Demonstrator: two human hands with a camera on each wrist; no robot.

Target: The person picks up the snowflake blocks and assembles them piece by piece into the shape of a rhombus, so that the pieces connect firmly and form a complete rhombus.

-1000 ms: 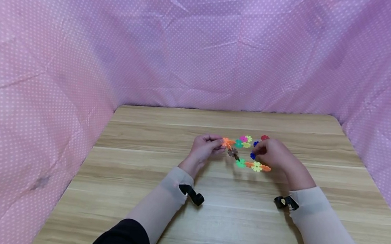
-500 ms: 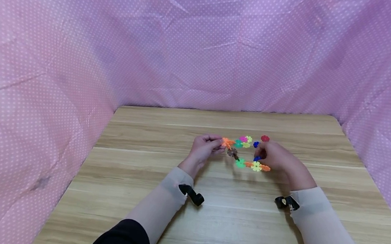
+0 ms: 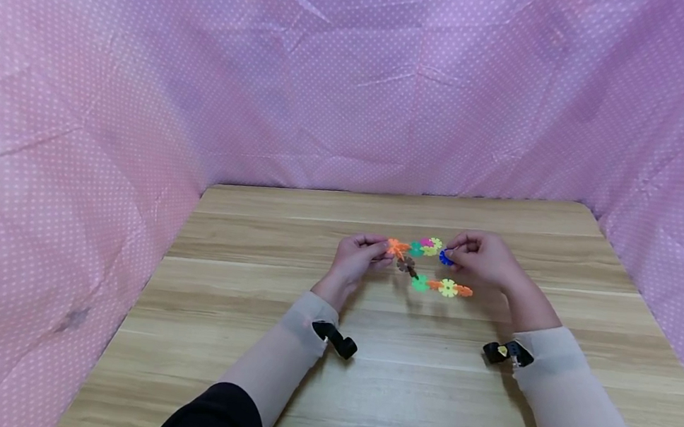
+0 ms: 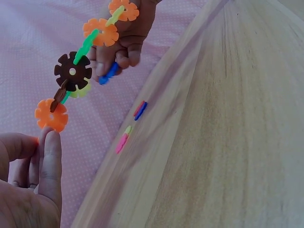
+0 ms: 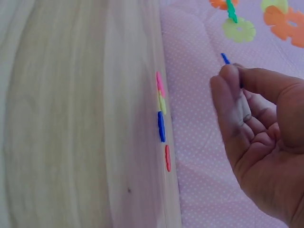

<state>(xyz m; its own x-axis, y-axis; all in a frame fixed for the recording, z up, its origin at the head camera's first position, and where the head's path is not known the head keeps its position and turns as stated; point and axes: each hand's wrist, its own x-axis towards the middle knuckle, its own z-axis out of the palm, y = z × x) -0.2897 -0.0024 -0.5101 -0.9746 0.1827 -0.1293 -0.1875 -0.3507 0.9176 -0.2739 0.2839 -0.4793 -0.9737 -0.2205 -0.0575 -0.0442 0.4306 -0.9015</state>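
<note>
My left hand (image 3: 357, 262) pinches an orange flower-shaped interlocking disc (image 4: 51, 115) between thumb and fingers. From it a linked chain of such discs reaches right in two branches, held above the table. One branch runs through brown (image 4: 72, 71), green (image 4: 86, 46), orange and yellow (image 3: 448, 288) to an orange end disc. The other, farther one has a green disc and a pale yellow disc (image 5: 239, 30) at its end. In my right hand (image 3: 485, 259) a blue flower disc (image 3: 445, 257) is pinched between thumb and fingertips, close to that yellow end.
Loose discs lie on the wooden table (image 3: 395, 405) beyond the chain: pink (image 5: 160, 84), yellow (image 5: 162, 105), blue (image 5: 161, 127) and red (image 5: 167, 158). My right hand hides the blue and red ones in the head view. Pink dotted cloth (image 3: 356, 101) surrounds the table.
My right hand has moved farther from me, taking the blue disc from beside the near branch to the yellow end of the far branch. My left hand has stayed nearly still.
</note>
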